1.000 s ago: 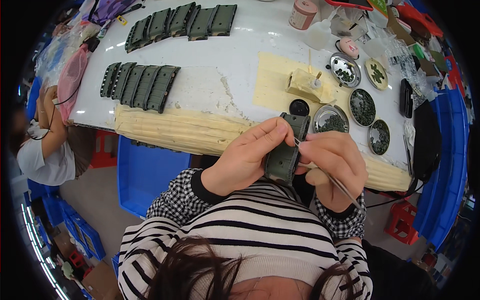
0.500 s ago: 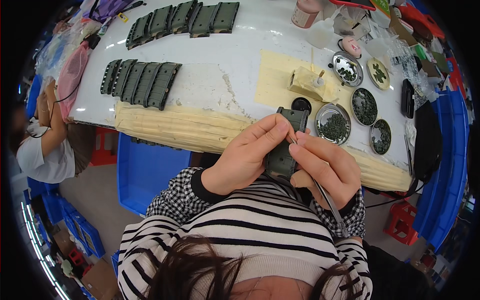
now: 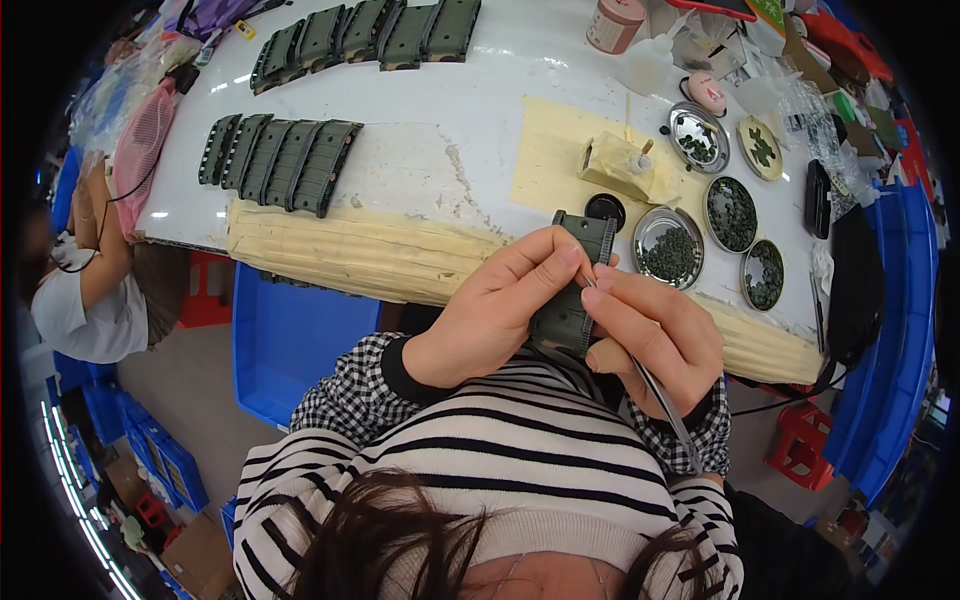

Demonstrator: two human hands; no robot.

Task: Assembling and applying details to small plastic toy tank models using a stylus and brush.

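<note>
Above my lap, close to the table edge, a dark green ribbed part [image 3: 562, 325] with a toothed rim stands partly hidden behind my hands. My right hand [image 3: 660, 325] is closed around metal tweezers [image 3: 662, 395]; their tips reach up toward the fingertips of the other hand. A tan wrap covers the tip of the right thumb. My left hand [image 3: 505, 300] is pinched closed right at the tweezer tips, in front of the green part. Whatever sits between those fingertips is too small to make out.
Metal dishes of small dark green pieces [image 3: 668, 250] lie on the right, beside a tape-covered block [image 3: 612, 165] and a black round cap [image 3: 606, 208]. Rows of similar green parts [image 3: 290, 165] rest at left. Yellowish padding [image 3: 360, 255] lines the table edge, above a blue bin [image 3: 300, 350].
Both hands stay almost in place at the green part. The handle end of the tweezers has tilted very slightly to the right, and the whole view has shifted a little.
</note>
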